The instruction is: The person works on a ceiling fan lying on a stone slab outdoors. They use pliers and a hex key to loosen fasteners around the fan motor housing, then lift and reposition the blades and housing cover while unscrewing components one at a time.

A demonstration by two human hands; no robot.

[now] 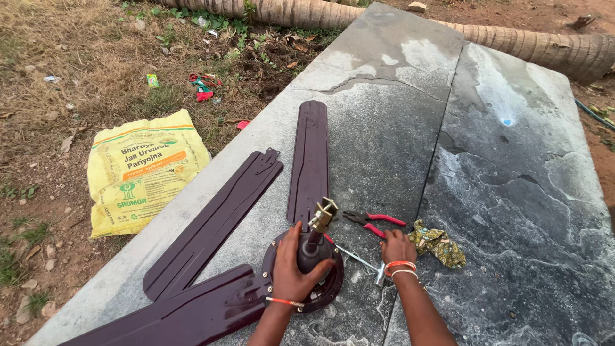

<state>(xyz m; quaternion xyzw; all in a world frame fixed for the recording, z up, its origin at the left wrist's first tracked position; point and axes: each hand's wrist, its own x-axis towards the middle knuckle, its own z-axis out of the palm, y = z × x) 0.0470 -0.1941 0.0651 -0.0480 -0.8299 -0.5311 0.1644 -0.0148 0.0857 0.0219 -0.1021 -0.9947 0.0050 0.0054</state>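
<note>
A: Where's the fan?
B: Fan hub (pixel 306 272) sits near the slab's (pixel 397 128) front-left edge; left hand (pixel 289 272) clasps it.
A: Right hand?
B: Right hand (pixel 397 247) rests on a rod (pixel 359 259) beside pliers (pixel 375 221) and a cloth (pixel 439 243), fingers curled; bare stone lies open to the right

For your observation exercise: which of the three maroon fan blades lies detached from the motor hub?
The middle blade, lying loose on the slab, its notched end short of the hub. The upright blade and lower-left blade both meet it.
</note>
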